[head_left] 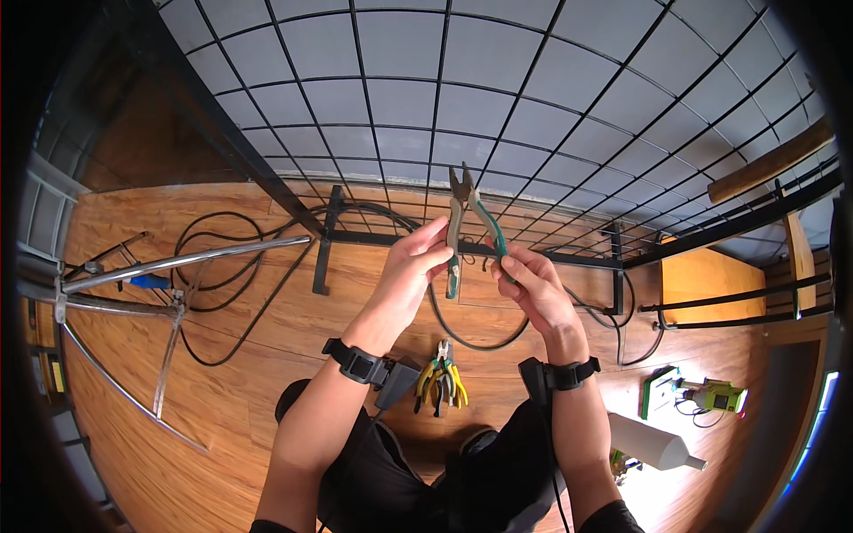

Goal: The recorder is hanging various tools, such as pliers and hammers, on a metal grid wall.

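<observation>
A pair of pliers (461,189) with grey and teal handles is held up between my hands, its jaws slightly apart and pointing away from me. My left hand (402,284) grips the left handle between thumb and fingers. Around the teal right handle, the fingers of my right hand (539,286) are closed. Behind the jaws stands a black wire grid panel (435,107); whether the tips touch it I cannot tell. On the floor below my hands lies a bunch of hand tools (441,384) with yellow and dark handles, plier-like jaws at its far end.
Black cable (191,306) loops across the wooden floor (267,417). A chrome-legged frame (191,258) stands at left. At right are a white bottle (653,441) lying down, a green tool (721,396) and a wooden board (706,280). The grid's black foot (327,244) stands near my left hand.
</observation>
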The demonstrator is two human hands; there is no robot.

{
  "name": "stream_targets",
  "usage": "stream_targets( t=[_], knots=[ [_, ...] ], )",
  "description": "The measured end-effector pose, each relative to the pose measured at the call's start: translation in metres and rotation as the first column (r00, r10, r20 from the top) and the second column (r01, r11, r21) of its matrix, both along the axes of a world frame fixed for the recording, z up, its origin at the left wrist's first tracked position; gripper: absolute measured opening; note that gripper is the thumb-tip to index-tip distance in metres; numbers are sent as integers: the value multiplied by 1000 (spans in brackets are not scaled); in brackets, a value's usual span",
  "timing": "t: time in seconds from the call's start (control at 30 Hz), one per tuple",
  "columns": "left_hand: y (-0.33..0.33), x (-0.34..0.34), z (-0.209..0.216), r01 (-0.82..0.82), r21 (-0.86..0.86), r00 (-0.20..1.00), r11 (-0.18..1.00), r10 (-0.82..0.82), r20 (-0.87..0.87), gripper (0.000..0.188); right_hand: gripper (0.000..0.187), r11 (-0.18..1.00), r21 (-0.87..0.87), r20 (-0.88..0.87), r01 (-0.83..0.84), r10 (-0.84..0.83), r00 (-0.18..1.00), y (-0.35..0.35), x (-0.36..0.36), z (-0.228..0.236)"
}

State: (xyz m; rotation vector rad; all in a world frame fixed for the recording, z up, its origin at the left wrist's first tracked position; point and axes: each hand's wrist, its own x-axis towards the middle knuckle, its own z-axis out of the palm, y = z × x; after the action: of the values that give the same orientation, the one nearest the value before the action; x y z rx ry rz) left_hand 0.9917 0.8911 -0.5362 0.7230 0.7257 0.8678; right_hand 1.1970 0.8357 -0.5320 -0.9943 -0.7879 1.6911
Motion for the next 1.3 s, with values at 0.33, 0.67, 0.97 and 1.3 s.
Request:
stream_targets(
  t=[0.33, 0.67, 0.97, 1.3],
  knots=[
    [6, -11, -9, -190, -64, 975, 980, 196, 104, 51, 46, 994, -83, -91, -67, 59, 994, 1, -17, -2],
    [-3, -12, 1, -49, -177, 996, 983, 37, -75, 33, 47, 993, -50, 33, -108, 110, 993, 3, -24, -5],
    [-2, -15, 10, -35, -21, 991, 999, 32, -127, 45, 46, 994, 51, 134, -100, 93, 987, 8, -27, 10],
    [27, -19, -23, 69, 201, 895, 977, 28, -444, 56, 45, 992, 75, 241, -101, 80, 967, 23, -24, -18]
  ],
)
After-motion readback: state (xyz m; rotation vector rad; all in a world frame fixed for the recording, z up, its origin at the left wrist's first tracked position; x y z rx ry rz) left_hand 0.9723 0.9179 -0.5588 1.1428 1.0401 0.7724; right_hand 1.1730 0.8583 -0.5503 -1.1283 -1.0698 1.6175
